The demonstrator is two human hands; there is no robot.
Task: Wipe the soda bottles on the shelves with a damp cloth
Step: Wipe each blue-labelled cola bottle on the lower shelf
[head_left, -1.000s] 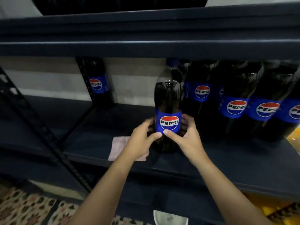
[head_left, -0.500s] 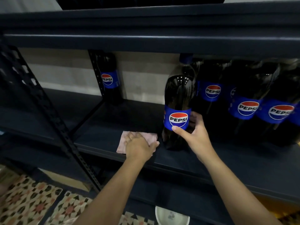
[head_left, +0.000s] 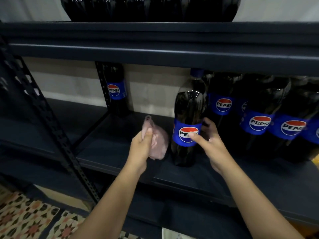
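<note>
While right hand (head_left: 209,144) steadies bottle (head_left: 188,125), left hand (head_left: 141,149) grips cloth (head_left: 159,144).

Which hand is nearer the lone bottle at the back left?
The left hand. It holds the cloth below and right of that bottle; the right hand is farther right, gripping the front bottle.
</note>
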